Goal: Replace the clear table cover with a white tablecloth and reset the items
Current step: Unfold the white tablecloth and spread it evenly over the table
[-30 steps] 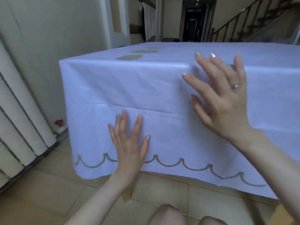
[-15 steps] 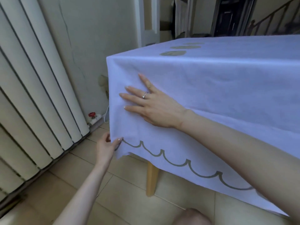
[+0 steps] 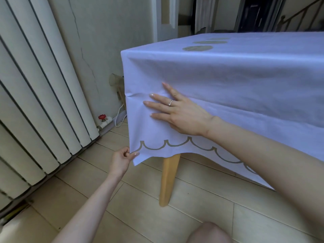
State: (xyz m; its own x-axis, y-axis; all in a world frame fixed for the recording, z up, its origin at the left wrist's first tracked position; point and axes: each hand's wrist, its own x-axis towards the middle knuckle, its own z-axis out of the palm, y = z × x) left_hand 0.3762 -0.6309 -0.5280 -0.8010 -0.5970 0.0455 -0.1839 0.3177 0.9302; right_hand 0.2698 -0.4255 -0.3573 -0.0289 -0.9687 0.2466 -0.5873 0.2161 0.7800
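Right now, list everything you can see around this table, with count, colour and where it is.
tablecloth: one, white with a tan scalloped hem, draped over the table
oval patches: three, tan, on the cloth's top
table leg: one, yellow wood, under the near corner
radiator: one, off-white, along the left wall
valve: one, red, at the radiator's foot
cable: one, white, by the wall
floor: beige tiles
stair railing: one, dark, far right
knee: one, bottom edge
left hand: pinches the tablecloth's lower corner
right hand: ringed, flat on the hanging side
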